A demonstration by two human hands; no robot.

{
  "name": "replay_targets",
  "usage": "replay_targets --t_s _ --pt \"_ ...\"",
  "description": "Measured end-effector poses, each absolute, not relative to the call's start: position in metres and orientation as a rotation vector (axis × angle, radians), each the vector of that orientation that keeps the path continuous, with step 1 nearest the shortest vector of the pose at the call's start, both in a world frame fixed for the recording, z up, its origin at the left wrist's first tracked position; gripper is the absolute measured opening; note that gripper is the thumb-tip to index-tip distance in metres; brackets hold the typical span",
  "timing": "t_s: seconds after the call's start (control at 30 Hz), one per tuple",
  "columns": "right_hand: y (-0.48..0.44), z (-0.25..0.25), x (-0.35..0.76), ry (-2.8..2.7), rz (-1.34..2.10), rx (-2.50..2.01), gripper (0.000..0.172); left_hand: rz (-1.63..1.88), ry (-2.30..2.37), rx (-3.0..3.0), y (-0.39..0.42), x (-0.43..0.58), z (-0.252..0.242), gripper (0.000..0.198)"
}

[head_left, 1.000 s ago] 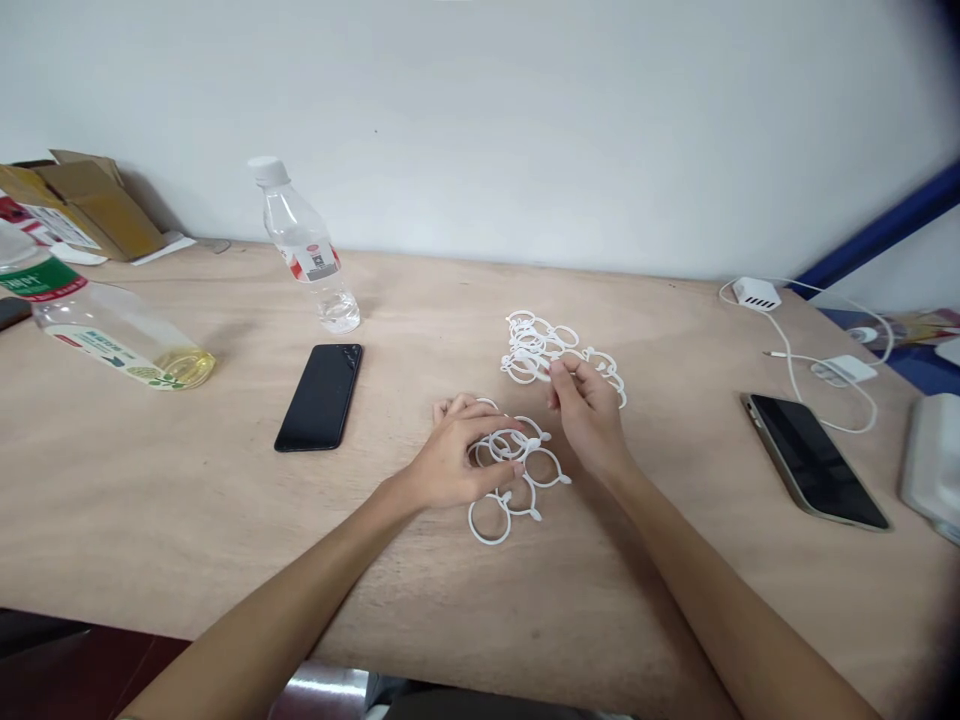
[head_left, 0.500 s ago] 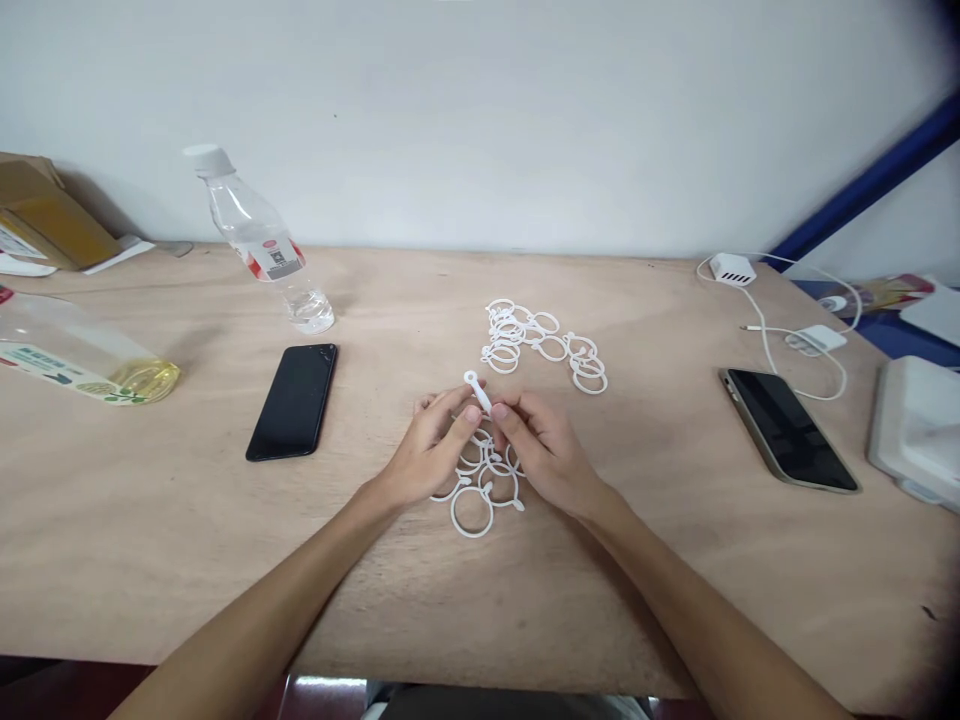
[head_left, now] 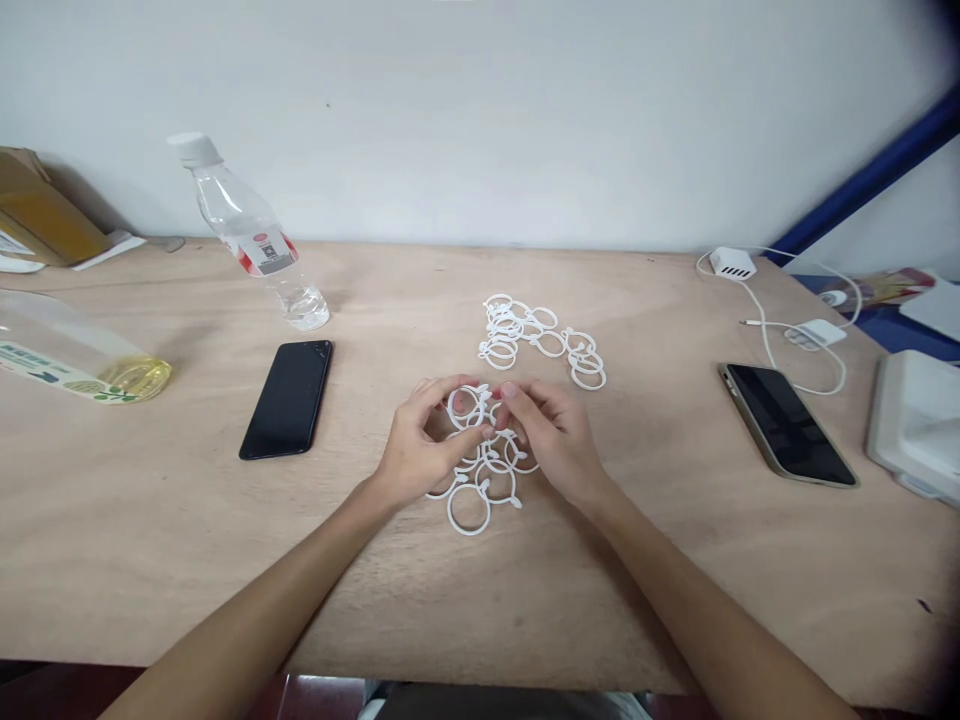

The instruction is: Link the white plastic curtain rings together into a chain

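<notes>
Centrally, both hands hold one ring [head_left: 466,408] just above the counter [head_left: 675,560]: the left hand [head_left: 416,450] grip is closed on its left edge, the right hand [head_left: 555,440] grip pinched shut on its right. So light a pinch could slip, dropping it into the heap [head_left: 487,468] below, where it would blend in. It is a thin white plastic loop.

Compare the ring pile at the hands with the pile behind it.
The near pile lies partly under the left hand and right hand, which pinch one ring above it; the far pile lies untouched. The far pile stretches sideways; the near pile is bunched. Both are white rings on the table.
</notes>
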State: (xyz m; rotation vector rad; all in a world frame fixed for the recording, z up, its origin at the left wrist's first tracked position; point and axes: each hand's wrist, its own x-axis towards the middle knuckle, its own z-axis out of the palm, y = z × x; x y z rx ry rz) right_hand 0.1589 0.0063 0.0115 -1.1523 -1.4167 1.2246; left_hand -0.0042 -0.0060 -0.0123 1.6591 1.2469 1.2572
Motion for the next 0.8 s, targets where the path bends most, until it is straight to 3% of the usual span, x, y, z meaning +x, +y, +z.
replay_targets --t_s 0.13,0.3,0.47,0.6,0.8 --pt "0.006 0.015 0.157 -1.441 1.263 -1.188 0.045 1.309 1.320 1.980 -0.008 -0.003 -0.009 0.038" --pt "0.005 0.016 0.157 -1.420 1.285 -1.207 0.039 1.305 1.352 2.125 -0.010 -0.003 -0.007 0.031" --pt "0.010 0.015 0.163 -1.444 1.339 -1.218 0.037 1.292 1.336 2.065 -0.010 -0.004 -0.006 0.045" --pt "0.014 0.009 0.168 -1.459 1.387 -1.196 0.031 1.241 1.340 1.908 -0.008 -0.005 -0.005 0.032" --pt "0.012 0.010 0.166 -1.397 1.401 -1.141 0.029 1.091 1.323 1.914 -0.006 -0.003 -0.004 0.041"
